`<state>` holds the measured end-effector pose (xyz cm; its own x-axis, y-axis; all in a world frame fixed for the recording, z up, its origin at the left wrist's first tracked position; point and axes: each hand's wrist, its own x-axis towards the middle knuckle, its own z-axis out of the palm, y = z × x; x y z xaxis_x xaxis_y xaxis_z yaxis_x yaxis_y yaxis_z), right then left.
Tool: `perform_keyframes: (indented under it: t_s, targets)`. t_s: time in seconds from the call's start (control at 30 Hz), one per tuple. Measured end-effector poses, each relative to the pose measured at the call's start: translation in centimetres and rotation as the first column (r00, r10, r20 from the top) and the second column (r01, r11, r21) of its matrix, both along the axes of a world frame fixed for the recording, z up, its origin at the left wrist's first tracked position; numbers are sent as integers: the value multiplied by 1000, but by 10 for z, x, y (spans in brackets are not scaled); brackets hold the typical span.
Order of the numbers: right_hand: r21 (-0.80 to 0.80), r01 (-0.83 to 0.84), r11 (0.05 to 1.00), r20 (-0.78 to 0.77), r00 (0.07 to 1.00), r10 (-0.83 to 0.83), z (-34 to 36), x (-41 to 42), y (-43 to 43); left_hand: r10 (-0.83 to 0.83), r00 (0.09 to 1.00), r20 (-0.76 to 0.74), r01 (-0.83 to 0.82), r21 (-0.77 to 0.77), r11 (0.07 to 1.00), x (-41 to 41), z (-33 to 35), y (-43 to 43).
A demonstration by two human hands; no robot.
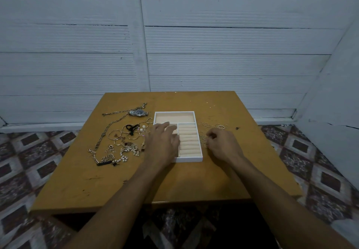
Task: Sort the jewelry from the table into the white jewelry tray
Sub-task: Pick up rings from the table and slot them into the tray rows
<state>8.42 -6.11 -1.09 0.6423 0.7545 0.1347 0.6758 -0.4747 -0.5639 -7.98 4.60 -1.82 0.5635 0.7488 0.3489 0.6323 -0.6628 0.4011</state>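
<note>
The white jewelry tray [194, 159] with beige lining sits mid-table; it has a long back compartment, a left compartment and ridged ring rolls on the right. My left hand [163, 142] lies flat over the tray's left compartment, fingers spread, hiding it. My right hand [221, 144] rests just right of the tray with fingers curled among thin rings [206, 125]; whether it pinches one is hidden. Left of the tray lie a silver watch [138, 113], long chains [108, 128], hoop earrings [113, 134] and pearl pieces [124, 158].
The jewelry sits on an orange-brown wooden table [194, 182] with bare surface at its front. A white panelled wall [174, 45] stands behind and to the right. Patterned tile floor [29, 161] surrounds the table.
</note>
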Motion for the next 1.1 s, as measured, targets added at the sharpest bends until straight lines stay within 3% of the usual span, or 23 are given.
perform_keyframes:
  t_s: [0.27, 0.4, 0.53, 0.87, 1.1]
  targets:
    - [-93, 15, 996, 5, 1000, -14, -2, 42, -18, -299, 933, -201, 307, 9, 952, 69, 11, -40]
    - [-177, -14, 984, -18, 1000, 11, -5, 52, -27, -313, 902, -297, 306, -70, 950, 88, 10, -44]
    - [-163, -16, 986, -23, 1000, 12, -8, 54, -30, -337, 857, -391, 337, -70, 939, 97, 7, -50]
    - [-131, -31, 991, -60, 998, 23, -10, 54, -27, -327, 826, -458, 317, -102, 943, 106, 8, -48]
    - [-217, -17, 976, -84, 996, -2, -10, 54, -23, -330, 816, -475, 308, -127, 943, 112, 10, -43]
